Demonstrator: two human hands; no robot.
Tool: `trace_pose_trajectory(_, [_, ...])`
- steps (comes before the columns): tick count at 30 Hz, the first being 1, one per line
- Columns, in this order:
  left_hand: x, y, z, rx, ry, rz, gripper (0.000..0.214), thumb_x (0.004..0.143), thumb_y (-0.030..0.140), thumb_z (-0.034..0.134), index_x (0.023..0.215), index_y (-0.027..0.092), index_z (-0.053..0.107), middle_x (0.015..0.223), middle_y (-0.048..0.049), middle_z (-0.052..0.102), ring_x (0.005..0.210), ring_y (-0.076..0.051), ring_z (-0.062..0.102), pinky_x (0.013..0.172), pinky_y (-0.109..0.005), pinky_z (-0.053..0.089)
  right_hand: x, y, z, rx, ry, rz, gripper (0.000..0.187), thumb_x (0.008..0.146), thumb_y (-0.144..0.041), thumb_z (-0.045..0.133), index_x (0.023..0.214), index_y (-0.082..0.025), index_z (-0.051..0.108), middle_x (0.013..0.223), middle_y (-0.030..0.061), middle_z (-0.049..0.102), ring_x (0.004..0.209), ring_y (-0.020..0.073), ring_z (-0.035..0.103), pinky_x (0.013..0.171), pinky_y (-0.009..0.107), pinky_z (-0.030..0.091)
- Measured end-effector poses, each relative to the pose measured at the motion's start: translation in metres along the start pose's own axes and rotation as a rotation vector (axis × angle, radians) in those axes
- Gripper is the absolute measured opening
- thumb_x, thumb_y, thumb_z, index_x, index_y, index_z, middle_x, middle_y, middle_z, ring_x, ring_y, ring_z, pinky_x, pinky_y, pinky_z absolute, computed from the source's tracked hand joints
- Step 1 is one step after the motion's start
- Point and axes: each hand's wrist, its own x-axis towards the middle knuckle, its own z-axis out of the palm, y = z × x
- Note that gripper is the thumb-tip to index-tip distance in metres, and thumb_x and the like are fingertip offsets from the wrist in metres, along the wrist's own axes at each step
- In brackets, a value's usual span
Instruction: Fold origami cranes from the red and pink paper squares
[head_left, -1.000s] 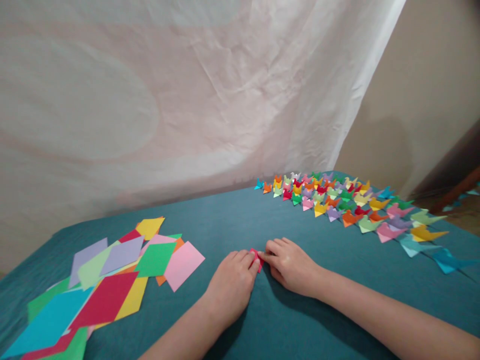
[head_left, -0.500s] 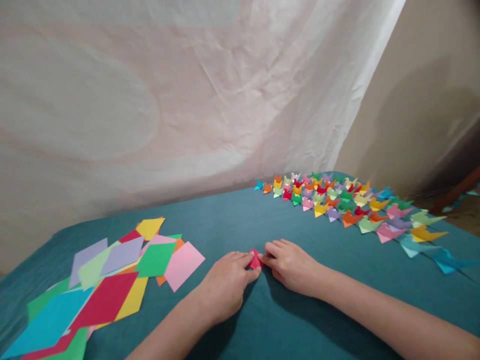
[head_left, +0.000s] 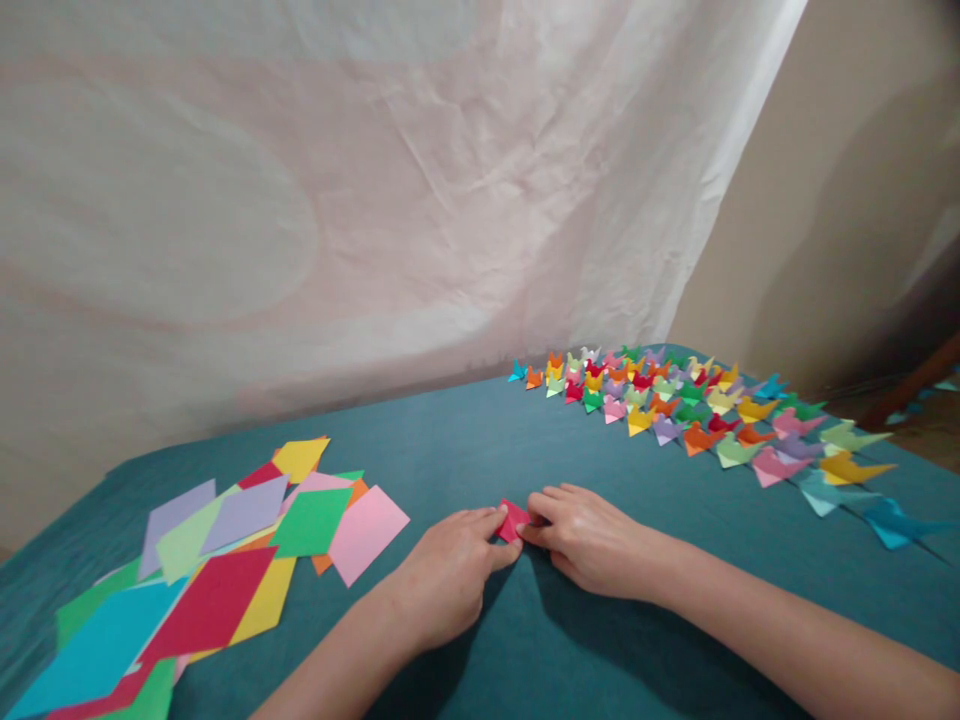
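Note:
A small folded red paper piece (head_left: 513, 521) lies on the teal cloth (head_left: 480, 440) near the front middle. My left hand (head_left: 450, 570) pinches its left side with fingers curled. From the right, my right hand (head_left: 585, 540) pinches the other side, fingertips pressed together on the paper. Both forearms rest low over the cloth.
A loose pile of coloured paper squares (head_left: 217, 560) lies at the left. Several rows of small folded paper birds (head_left: 697, 410) stand at the back right, running toward the right edge. A wrinkled white sheet (head_left: 337, 200) hangs behind the table.
Both hands have drawn slightly toward me with the red piece, and more of the red paper shows between the fingertips.

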Motion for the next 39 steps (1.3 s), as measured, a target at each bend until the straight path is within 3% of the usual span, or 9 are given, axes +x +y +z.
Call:
trace_pose_trajectory(8, [0.000, 0.002, 0.000, 0.044, -0.030, -0.022, 0.050, 0.072, 0.002, 0.047, 0.115, 0.023, 0.059, 0.132, -0.0110, 0.050, 0.123, -0.026, 0.045, 0.100, -0.043, 0.038, 0.004, -0.006, 0.004, -0.099, 0.021, -0.012, 0.015, 0.086, -0.018, 0.048, 0.088, -0.015, 0.063, 0.085, 0.0064, 0.057, 0.077, 0.0186, 0.049, 0.065, 0.033, 0.031])
trace_pose_trajectory(18, [0.001, 0.015, -0.004, 0.135, -0.041, -0.097, 0.042, 0.076, 0.010, 0.051, 0.115, 0.023, 0.059, 0.123, -0.0123, 0.058, 0.111, -0.027, 0.056, 0.092, -0.043, 0.044, 0.006, -0.009, 0.011, -0.127, 0.036, -0.008, 0.020, 0.091, -0.018, 0.044, 0.086, -0.013, 0.063, 0.085, 0.0078, 0.056, 0.076, 0.0186, 0.047, 0.062, 0.033, 0.030])
trace_pose_trajectory(27, [-0.004, 0.013, -0.009, 0.061, -0.100, -0.089, 0.049, 0.073, 0.006, 0.049, 0.118, 0.023, 0.056, 0.126, -0.0122, 0.055, 0.114, -0.029, 0.053, 0.094, -0.044, 0.043, 0.003, -0.008, 0.012, -0.035, 0.065, 0.040, 0.016, 0.080, -0.012, 0.049, 0.086, -0.015, 0.063, 0.085, 0.0061, 0.056, 0.077, 0.0186, 0.047, 0.065, 0.032, 0.031])
trace_pose_trajectory(33, [-0.009, -0.013, -0.005, -0.105, 0.039, -0.051, 0.056, 0.074, 0.000, 0.041, 0.125, 0.024, 0.049, 0.119, -0.0056, 0.061, 0.107, -0.020, 0.058, 0.090, -0.032, 0.045, 0.003, 0.000, 0.026, 0.095, 0.213, 0.045, 0.026, 0.074, -0.007, 0.049, 0.089, -0.018, 0.066, 0.081, 0.0056, 0.055, 0.076, 0.0179, 0.047, 0.068, 0.031, 0.033])
trace_pose_trajectory(39, [0.003, -0.038, 0.021, -0.264, 0.273, -0.115, 0.042, 0.083, 0.006, 0.040, 0.119, 0.021, 0.056, 0.106, -0.0054, 0.066, 0.096, -0.019, 0.061, 0.087, -0.031, 0.045, 0.003, 0.000, 0.031, 0.206, 0.345, 0.045, 0.028, 0.077, -0.006, 0.048, 0.096, -0.019, 0.065, 0.089, 0.0067, 0.056, 0.081, 0.0181, 0.048, 0.072, 0.031, 0.037])
